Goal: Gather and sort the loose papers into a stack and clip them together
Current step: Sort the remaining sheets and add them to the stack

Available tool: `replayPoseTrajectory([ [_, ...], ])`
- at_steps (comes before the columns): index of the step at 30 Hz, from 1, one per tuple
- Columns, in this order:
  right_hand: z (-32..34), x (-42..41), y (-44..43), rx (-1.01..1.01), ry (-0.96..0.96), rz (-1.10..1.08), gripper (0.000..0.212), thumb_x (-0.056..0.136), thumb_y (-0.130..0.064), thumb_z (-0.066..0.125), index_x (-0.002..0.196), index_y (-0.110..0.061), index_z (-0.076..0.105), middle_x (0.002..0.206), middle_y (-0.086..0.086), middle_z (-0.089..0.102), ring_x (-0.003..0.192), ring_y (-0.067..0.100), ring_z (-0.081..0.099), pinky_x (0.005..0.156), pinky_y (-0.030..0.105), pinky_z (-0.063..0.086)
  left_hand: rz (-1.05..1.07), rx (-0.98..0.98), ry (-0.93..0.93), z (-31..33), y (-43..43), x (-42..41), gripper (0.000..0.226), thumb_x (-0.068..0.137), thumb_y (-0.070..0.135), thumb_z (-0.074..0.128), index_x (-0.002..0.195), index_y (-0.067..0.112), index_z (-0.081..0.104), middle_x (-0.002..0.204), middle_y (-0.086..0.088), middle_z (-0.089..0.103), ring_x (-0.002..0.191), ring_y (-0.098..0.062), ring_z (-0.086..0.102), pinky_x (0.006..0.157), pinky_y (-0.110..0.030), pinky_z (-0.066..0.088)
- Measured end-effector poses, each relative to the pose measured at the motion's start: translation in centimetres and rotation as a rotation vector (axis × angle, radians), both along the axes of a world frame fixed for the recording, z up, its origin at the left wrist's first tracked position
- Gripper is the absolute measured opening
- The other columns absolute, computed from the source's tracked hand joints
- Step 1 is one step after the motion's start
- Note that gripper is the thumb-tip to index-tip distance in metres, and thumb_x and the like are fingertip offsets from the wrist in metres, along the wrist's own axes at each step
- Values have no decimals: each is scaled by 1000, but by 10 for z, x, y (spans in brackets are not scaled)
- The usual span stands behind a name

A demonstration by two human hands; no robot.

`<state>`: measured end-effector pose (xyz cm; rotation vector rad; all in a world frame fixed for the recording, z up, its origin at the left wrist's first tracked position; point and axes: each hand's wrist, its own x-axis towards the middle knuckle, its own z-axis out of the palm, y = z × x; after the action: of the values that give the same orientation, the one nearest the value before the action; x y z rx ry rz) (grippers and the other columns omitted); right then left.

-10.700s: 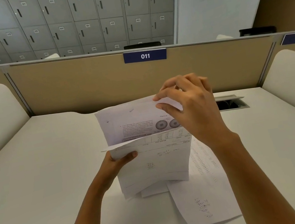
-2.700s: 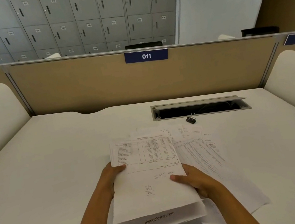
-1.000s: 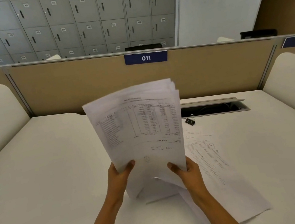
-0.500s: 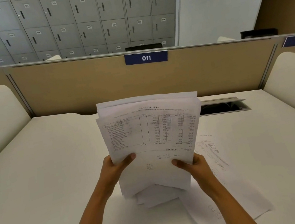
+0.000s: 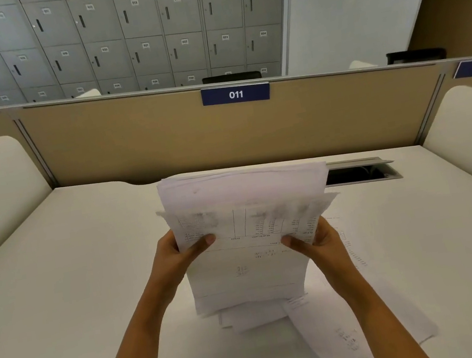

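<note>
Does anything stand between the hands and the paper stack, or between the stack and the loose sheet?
Nothing does. The left hand and right hand grip the stack. The loose sheet lies on the desk beside it; only the right forearm crosses above.

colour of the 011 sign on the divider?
Dark blue with white digits: the 011 sign, clearest in the head view.

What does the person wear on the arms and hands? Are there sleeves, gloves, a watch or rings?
Nothing worn is visible. The left hand and right hand have no gloves, and no ring shows on the thumbs. Both forearms are bare down to the frame edge: no sleeve, watch or bracelet.
</note>
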<state>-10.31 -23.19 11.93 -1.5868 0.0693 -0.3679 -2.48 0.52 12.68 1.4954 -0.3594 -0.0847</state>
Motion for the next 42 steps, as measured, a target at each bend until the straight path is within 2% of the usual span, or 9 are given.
replayPoseTrajectory([
  [4, 34, -6, 7, -169, -262, -187, 68, 69, -39, 75, 125, -54, 38, 136, -6, 47, 122, 8, 50, 92, 23, 50, -14, 16, -18, -1, 4, 1, 44, 46, 52, 82, 85, 33, 75, 90, 8, 75, 86, -15, 69, 68, -21, 56],
  [9, 73, -12, 24, -459, -518, -421, 67, 81, -30, 69, 137, -26, 31, 142, -19, 37, 128, 9, 41, 104, 35, 44, -68, 27, 34, 5, -1, -3, 53, 36, 61, 82, 82, 35, 75, 93, 11, 74, 86, -12, 70, 64, -21, 56],
  [13, 90, -4, 39, -869, -616, -558, 58, 87, -28, 63, 135, -22, 32, 144, -2, 39, 135, 14, 32, 113, 32, 24, -82, 28, 38, 8, 0, -3, 58, 36, 62, 81, 86, 36, 73, 94, 13, 73, 87, -11, 69, 64, -25, 58],
  [17, 92, 6, 52, -1277, -695, -596, 50, 88, -14, 61, 135, -19, 44, 141, 3, 49, 134, 20, 37, 114, 38, 23, -70, 46, 33, 7, 1, -3, 71, 33, 65, 80, 94, 30, 67, 92, 14, 73, 86, -12, 69, 64, -27, 58],
  [22, 90, 15, 75, -1594, -586, -472, 64, 91, -24, 54, 146, -14, 22, 153, 6, 29, 142, 23, 22, 117, 40, 10, -87, 45, 23, 9, 1, -6, 66, 31, 67, 80, 88, 35, 69, 89, 16, 73, 83, -10, 70, 62, -24, 57],
  [27, 95, 13, 84, -1566, -534, -399, 50, 95, -35, 39, 141, -15, 36, 143, 6, 46, 132, 26, 43, 113, 40, 23, -101, 52, 9, 12, 1, -9, 82, 26, 70, 78, 96, 34, 60, 85, 21, 72, 82, -6, 69, 61, -23, 58],
  [33, 103, 8, 82, -1449, -587, -275, 44, 77, -19, 70, 119, -19, 58, 106, 0, 68, 95, 20, 63, 91, 36, 47, -107, 13, -8, 16, -4, -10, 80, 25, 70, 78, 97, 42, 56, 85, 23, 69, 84, -4, 66, 66, -24, 58],
  [38, 116, 8, 69, -1387, -581, -227, 25, 81, -21, 67, 107, -22, 65, 89, -4, 72, 77, 16, 66, 71, 33, 53, -74, -19, -3, 13, -6, -9, 62, 31, 66, 80, 88, 43, 69, 90, 16, 72, 86, -10, 68, 65, -25, 58],
  [42, 138, -2, 33, -1321, -346, -251, 20, 82, -38, 66, 100, -29, 64, 85, -12, 70, 71, 11, 64, 62, 25, 49, -16, -85, 6, 12, -5, -9, 54, 37, 62, 81, 87, 44, 71, 93, 14, 72, 90, -11, 68, 70, -32, 59],
])
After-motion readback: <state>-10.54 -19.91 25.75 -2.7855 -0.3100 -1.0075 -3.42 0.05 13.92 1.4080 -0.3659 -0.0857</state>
